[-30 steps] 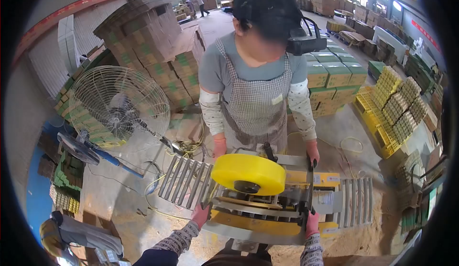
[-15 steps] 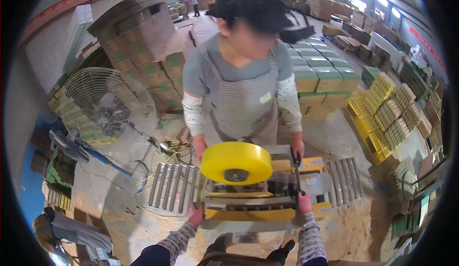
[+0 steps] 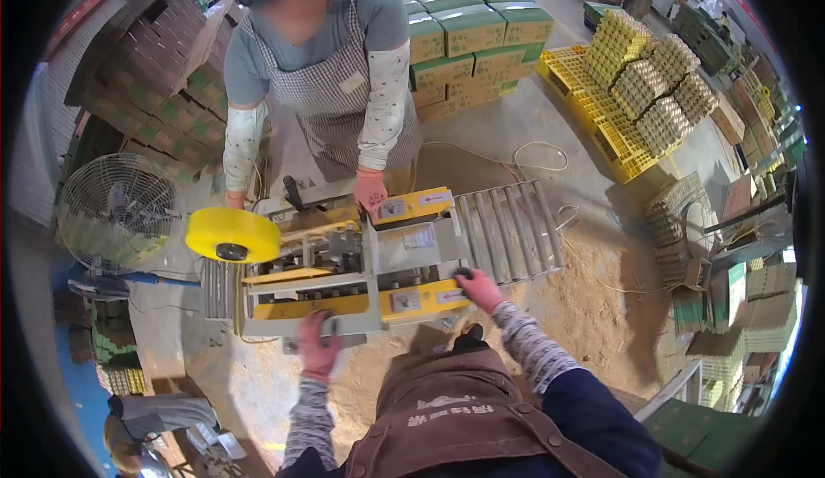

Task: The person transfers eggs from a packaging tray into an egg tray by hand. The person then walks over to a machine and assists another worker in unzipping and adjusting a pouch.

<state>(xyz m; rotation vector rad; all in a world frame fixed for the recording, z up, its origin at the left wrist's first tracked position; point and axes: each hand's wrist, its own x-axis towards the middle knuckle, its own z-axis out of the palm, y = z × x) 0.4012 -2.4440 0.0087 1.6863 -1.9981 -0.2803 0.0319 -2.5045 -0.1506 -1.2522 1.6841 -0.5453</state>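
Observation:
A carton sealing machine with yellow side rails stands in front of me, a large yellow roll of tape mounted on its left part. My left hand, in a pink glove with dark fingertips, is at the near frame edge, thumb and fingers apart. My right hand, gloved the same way, has its fingers curled at the right end of the near yellow rail. Across the machine, a co-worker in a checked apron has one pink-gloved hand at the far rail.
A roller conveyor extends right from the machine. Beyond it, stacked egg trays sit on a yellow pallet. Green-topped cartons are piled behind the co-worker. A caged fan stands at left. A cable lies on the floor.
My view has swung right and down, so the machine appears further left. My left hand has loosened from the frame; my right hand has moved to the rail's right end. The co-worker leans over the machine.

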